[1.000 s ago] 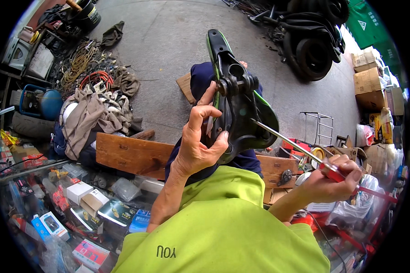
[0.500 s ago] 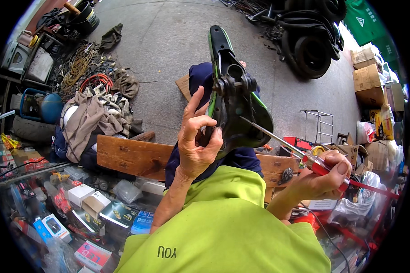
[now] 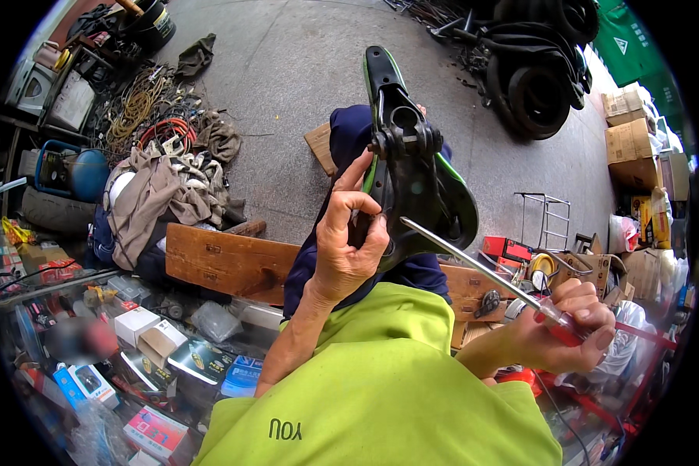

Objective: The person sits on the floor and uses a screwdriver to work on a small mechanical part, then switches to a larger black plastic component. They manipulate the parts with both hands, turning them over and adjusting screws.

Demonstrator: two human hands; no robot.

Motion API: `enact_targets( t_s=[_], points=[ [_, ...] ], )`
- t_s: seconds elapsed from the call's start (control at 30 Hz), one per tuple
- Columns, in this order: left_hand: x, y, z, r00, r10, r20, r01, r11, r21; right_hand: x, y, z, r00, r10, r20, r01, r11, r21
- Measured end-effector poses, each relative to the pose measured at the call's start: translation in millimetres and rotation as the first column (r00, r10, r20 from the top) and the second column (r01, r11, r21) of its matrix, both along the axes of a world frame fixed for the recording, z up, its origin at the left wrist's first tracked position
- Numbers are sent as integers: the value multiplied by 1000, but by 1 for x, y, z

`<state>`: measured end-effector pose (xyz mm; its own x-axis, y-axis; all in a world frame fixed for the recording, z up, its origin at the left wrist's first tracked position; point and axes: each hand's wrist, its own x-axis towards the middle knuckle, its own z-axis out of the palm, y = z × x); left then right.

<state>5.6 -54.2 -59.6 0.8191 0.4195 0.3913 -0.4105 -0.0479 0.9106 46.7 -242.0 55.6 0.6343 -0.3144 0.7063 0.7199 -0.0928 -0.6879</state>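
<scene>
A black bicycle saddle with green edges [image 3: 421, 188] rests underside up over my lap, its nose pointing away and its clamp showing. My left hand [image 3: 345, 247] is at its left edge, thumb and index finger pinched together. Whatever is between those fingertips is too small to make out. My right hand [image 3: 573, 330] is closed round the red handle of a screwdriver [image 3: 478, 266]. The long metal shaft slants up to the left, and its tip appears over the saddle's underside close to my left fingertips. Whether the tip touches cannot be told.
Beneath me runs a wooden bench [image 3: 233, 262]. Rags [image 3: 151, 198] and coiled cables lie at the left, tyres [image 3: 536, 101] at the far right. Cardboard boxes [image 3: 629, 144] line the right side. Small packages [image 3: 159, 433] sit in a glass case at the lower left.
The saddle and my left hand have shifted slightly right in view. My right hand has moved a little right and down, and the screwdriver tip now appears nearer the left fingertips.
</scene>
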Motion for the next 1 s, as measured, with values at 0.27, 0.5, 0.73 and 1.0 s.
enact_targets(
  t_s=[0.27,0.5,0.73,1.0],
  points=[
    [0,0,2,1000,12,4,-13,993,120,-4,10,-4,999,36,-29,-37,998,-40],
    [-1,1,3,999,38,-16,-36,989,145,-1,18,-8,999,24,-24,-25,1000,-10],
    [-1,1,2,1000,14,-17,-11,990,141,2,11,-5,990,135,-42,-139,986,-91],
    [1,1,3,1000,27,-12,-24,982,187,8,-2,11,987,157,40,-124,893,-433]
  ],
)
